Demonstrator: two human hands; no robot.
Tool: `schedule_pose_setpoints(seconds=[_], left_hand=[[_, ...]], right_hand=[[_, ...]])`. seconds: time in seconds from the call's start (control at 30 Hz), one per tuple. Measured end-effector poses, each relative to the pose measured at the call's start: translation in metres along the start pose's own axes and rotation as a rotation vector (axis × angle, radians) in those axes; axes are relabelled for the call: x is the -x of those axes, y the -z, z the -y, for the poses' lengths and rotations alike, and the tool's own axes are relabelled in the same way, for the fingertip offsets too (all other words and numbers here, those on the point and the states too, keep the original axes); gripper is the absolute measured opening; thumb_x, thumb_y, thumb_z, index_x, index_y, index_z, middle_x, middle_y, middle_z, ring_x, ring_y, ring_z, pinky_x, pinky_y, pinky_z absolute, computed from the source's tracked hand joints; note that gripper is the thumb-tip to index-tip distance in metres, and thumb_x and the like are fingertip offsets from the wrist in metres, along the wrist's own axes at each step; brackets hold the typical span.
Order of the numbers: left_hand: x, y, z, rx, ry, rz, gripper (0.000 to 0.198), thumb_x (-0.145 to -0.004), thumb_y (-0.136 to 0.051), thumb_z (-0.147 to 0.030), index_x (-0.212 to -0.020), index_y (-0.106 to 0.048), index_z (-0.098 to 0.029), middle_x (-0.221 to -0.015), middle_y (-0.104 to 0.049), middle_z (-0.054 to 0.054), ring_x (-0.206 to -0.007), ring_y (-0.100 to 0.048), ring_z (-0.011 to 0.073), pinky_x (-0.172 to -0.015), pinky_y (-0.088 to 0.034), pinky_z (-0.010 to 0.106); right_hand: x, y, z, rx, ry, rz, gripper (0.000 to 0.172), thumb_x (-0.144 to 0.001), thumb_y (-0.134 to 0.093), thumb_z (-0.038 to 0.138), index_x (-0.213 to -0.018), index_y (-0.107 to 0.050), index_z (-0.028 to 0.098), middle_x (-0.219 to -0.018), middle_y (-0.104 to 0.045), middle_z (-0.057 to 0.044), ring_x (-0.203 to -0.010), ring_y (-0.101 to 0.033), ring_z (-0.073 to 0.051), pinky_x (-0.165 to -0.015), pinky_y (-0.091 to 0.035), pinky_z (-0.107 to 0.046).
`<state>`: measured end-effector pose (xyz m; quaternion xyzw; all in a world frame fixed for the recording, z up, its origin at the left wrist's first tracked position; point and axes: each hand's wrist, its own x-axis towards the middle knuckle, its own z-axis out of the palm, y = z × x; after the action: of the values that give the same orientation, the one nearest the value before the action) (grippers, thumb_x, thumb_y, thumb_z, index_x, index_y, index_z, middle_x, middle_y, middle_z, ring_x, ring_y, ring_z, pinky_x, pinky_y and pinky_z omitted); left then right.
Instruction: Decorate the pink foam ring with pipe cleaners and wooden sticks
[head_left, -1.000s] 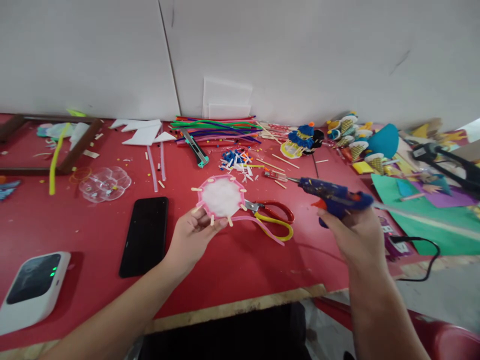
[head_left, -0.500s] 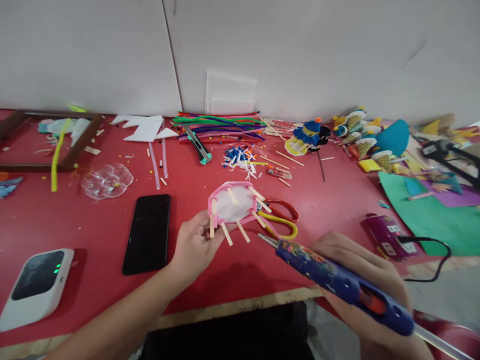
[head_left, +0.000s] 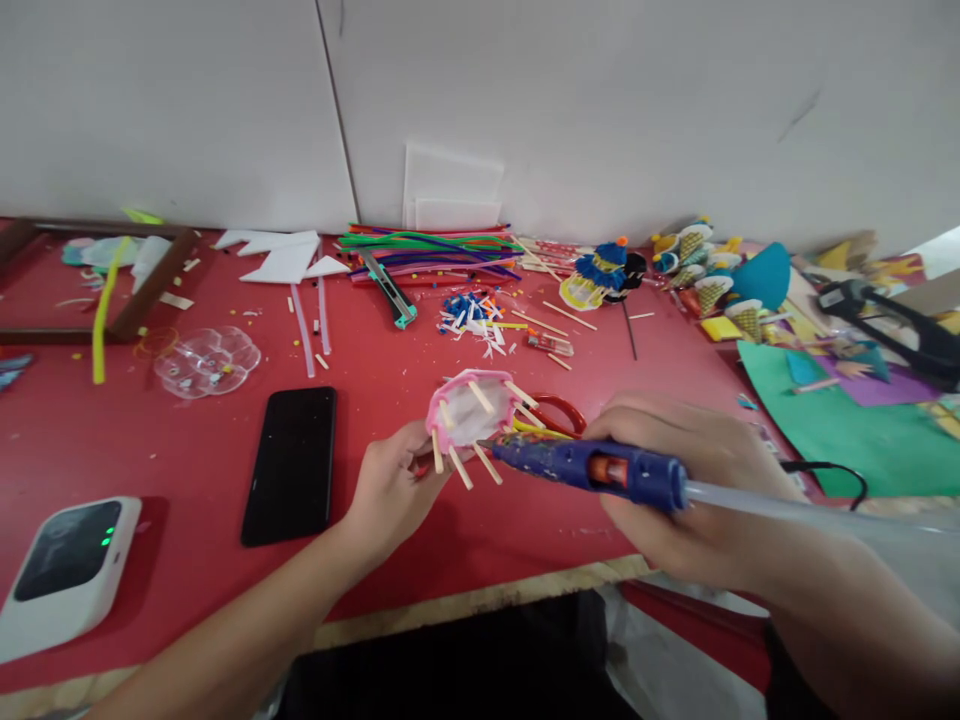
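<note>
My left hand (head_left: 397, 485) pinches the near left edge of a small craft piece (head_left: 471, 415), a white base rimmed in pink with several short wooden sticks standing up around it. In my right hand (head_left: 660, 470) is a blue hot glue gun (head_left: 585, 465), its fingers wrapped round the body. A clear glue stick (head_left: 757, 505) juts from the gun's back end. The metal nozzle is at the near right rim of the piece, by the sticks; whether it touches cannot be made out. Scissors (head_left: 562, 412) with red and yellow handles lie behind, partly hidden by the gun and my right hand.
A black phone (head_left: 289, 465) and a white device (head_left: 71, 560) lie at left. Farther back are a clear flower-shaped tray (head_left: 206, 362), a green cutter (head_left: 390, 295), pipe cleaners (head_left: 435, 245) and a blue craft figure (head_left: 602, 268). Green paper (head_left: 847, 430) lies at right.
My right hand has brought the glue gun left and up, its nozzle now at the craft piece's rim. The craft piece has shifted slightly right in my left hand.
</note>
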<state>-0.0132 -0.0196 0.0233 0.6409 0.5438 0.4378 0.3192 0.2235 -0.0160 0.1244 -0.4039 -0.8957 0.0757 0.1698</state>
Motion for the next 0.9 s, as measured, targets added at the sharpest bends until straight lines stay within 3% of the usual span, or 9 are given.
schedule_pose_setpoints(seconds=[0.17, 0.33, 0.43, 0.9], left_hand=[[-0.0007, 0.0007, -0.0033, 0.001, -0.010, 0.022, 0.021, -0.075, -0.066, -0.018, -0.057, -0.056, -0.019, -0.042, -0.045, -0.008, -0.039, -0.038, 0.0064, -0.039, -0.029, 0.016], [-0.0020, 0.0003, -0.0051, 0.035, -0.009, 0.040, 0.019, -0.076, -0.068, -0.022, -0.060, -0.059, -0.019, -0.043, -0.048, -0.008, -0.042, -0.044, 0.0078, -0.043, -0.036, 0.016], [-0.0009, 0.0002, -0.0045, 0.047, -0.011, 0.039, 0.018, -0.077, -0.068, -0.022, -0.061, -0.059, -0.019, -0.043, -0.047, -0.008, -0.041, -0.043, 0.0076, -0.042, -0.034, 0.017], [-0.0008, -0.0002, -0.0039, 0.089, 0.020, 0.049, 0.012, -0.075, -0.071, -0.021, -0.065, -0.065, -0.019, -0.048, -0.056, -0.005, -0.046, -0.051, 0.0100, -0.045, -0.041, 0.018]], right_hand=[[-0.0054, 0.0022, 0.0036, 0.030, -0.017, 0.072, 0.012, -0.069, -0.047, 0.013, -0.076, -0.055, 0.019, -0.065, -0.053, -0.002, -0.059, -0.050, -0.017, -0.053, -0.034, -0.029], [-0.0089, 0.0013, 0.0065, 0.045, -0.038, 0.090, 0.008, -0.068, -0.046, 0.013, -0.069, -0.048, 0.020, -0.064, -0.049, 0.000, -0.057, -0.045, -0.015, -0.052, -0.031, -0.027], [-0.0107, 0.0006, 0.0077, 0.066, -0.038, 0.086, 0.008, -0.068, -0.046, 0.013, -0.067, -0.044, 0.021, -0.064, -0.048, 0.000, -0.056, -0.043, -0.014, -0.052, -0.030, -0.027], [-0.0054, -0.0054, 0.0054, 0.057, -0.066, 0.058, 0.006, -0.072, -0.046, 0.016, -0.070, -0.045, 0.021, -0.066, -0.049, -0.001, -0.059, -0.043, -0.015, -0.054, -0.029, -0.029]])
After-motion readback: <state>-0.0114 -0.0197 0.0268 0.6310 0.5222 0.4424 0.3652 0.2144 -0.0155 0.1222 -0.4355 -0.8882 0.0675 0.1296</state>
